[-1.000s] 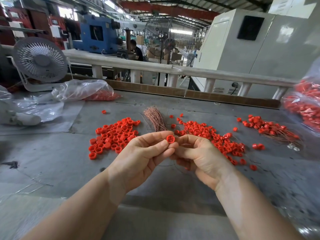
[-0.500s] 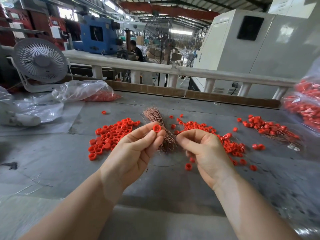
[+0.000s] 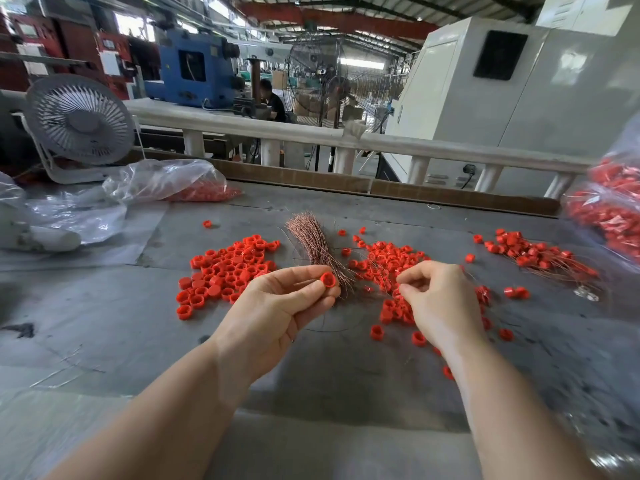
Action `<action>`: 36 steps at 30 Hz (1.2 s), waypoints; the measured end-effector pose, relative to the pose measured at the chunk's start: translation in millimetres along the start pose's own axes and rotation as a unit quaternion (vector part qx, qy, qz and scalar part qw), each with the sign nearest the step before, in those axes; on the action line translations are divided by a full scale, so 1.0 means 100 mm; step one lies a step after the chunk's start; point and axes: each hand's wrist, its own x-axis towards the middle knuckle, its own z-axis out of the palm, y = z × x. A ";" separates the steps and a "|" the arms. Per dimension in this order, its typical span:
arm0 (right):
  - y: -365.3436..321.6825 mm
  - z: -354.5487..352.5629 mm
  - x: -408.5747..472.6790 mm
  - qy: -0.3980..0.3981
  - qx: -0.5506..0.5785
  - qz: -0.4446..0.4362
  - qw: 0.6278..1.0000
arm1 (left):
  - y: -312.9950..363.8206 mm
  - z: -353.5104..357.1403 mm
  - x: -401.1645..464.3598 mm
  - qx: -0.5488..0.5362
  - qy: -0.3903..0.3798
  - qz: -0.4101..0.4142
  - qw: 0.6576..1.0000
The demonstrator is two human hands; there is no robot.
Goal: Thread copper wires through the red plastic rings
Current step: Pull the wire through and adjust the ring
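The left hand (image 3: 277,306) pinches one red ring (image 3: 328,280) between thumb and fingertips, its opening turned toward the camera. The right hand (image 3: 438,303) has its fingers curled, thumb and forefinger pressed together; whether a wire lies between them cannot be told. Just beyond the left fingertips lies the bundle of copper wires (image 3: 313,242) on the gray table (image 3: 104,323). A heap of rings (image 3: 228,268) sits left of it, another heap (image 3: 388,258) lies under and beyond the right fingers.
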 end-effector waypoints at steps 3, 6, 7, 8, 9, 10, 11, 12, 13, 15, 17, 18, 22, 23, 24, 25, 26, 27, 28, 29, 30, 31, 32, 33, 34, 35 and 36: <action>-0.01 0.03 -0.02 -0.029 -0.052 -0.005 0.998 | -0.02 0.00 0.00 0.011 0.002 -0.004 1.000; -0.01 0.04 -0.04 -0.037 -0.077 -0.019 0.996 | -0.03 0.00 0.00 0.012 0.000 -0.005 1.000; -0.01 0.05 -0.04 -0.038 -0.078 -0.023 0.996 | -0.03 0.00 0.00 0.012 0.001 -0.004 1.000; -0.01 0.05 -0.05 -0.039 -0.077 -0.026 0.996 | -0.03 -0.01 0.00 0.011 0.001 -0.004 1.000; -0.01 0.06 -0.05 -0.038 -0.077 -0.031 0.996 | -0.03 -0.01 0.01 0.007 0.003 -0.005 1.000; -0.01 0.07 -0.06 -0.037 -0.080 -0.036 0.995 | -0.03 -0.01 0.01 0.003 0.006 -0.006 1.000; -0.01 0.08 -0.06 -0.037 -0.087 -0.045 0.995 | -0.03 -0.01 0.01 0.000 0.008 -0.007 1.000; -0.01 0.10 -0.06 -0.039 -0.095 -0.056 0.993 | -0.03 0.00 0.00 -0.003 0.009 -0.007 1.000; -0.01 0.11 -0.06 -0.043 -0.104 -0.069 0.991 | -0.03 0.00 0.00 -0.003 0.010 -0.007 1.000; 0.00 0.15 -0.07 -0.052 -0.121 -0.091 0.987 | -0.03 0.01 0.00 -0.002 0.009 -0.007 1.000; 0.00 0.18 -0.08 -0.067 -0.141 -0.098 0.983 | -0.04 0.00 0.00 0.001 0.009 -0.007 1.000; 0.00 0.20 -0.08 -0.076 -0.152 -0.097 0.981 | -0.04 0.00 0.00 0.002 0.009 -0.008 1.000; 0.02 0.23 -0.08 -0.100 -0.185 -0.084 0.974 | -0.04 0.01 -0.01 0.004 0.005 -0.011 1.000; 0.02 0.23 -0.07 -0.099 -0.187 -0.085 0.974 | -0.04 0.01 -0.01 0.005 0.004 -0.012 1.000; 0.02 0.23 -0.07 -0.094 -0.187 -0.088 0.974 | -0.04 0.01 -0.01 0.006 0.003 -0.013 1.000; 0.02 0.23 -0.07 -0.086 -0.186 -0.091 0.975 | -0.04 0.01 -0.01 0.008 0.001 -0.014 1.000; 0.01 0.23 -0.07 -0.079 -0.184 -0.095 0.975 | -0.04 0.01 -0.01 0.009 -0.001 -0.015 1.000; 0.01 0.22 -0.07 -0.073 -0.181 -0.098 0.976 | -0.04 0.01 -0.01 0.009 -0.004 -0.015 1.000; 0.00 0.22 -0.08 -0.068 -0.178 -0.100 0.977 | -0.04 0.01 -0.01 0.009 -0.008 -0.015 1.000; 0.00 0.22 -0.08 -0.063 -0.177 -0.102 0.977 | -0.04 0.01 -0.01 0.007 -0.011 -0.014 1.000; -0.01 0.22 -0.09 -0.059 -0.179 -0.105 0.976 | -0.04 0.01 -0.01 0.005 -0.014 -0.015 1.000; -0.01 0.22 -0.09 -0.056 -0.179 -0.107 0.976 | -0.04 0.01 -0.01 0.005 -0.016 -0.016 1.000; -0.02 0.21 -0.08 -0.052 -0.175 -0.108 0.977 | -0.03 0.01 -0.01 0.005 -0.017 -0.017 1.000; -0.03 0.20 -0.08 -0.046 -0.165 -0.107 0.979 | -0.03 0.01 -0.01 0.006 -0.019 -0.018 1.000; -0.03 0.19 -0.08 -0.040 -0.149 -0.105 0.982 | -0.03 0.01 -0.01 0.006 -0.020 -0.019 1.000; -0.04 0.17 -0.07 -0.034 -0.129 -0.102 0.986 | -0.03 0.01 -0.01 0.005 -0.020 -0.021 1.000; -0.06 0.15 -0.08 -0.029 -0.108 -0.099 0.989 | -0.02 0.01 -0.01 0.003 -0.020 -0.022 1.000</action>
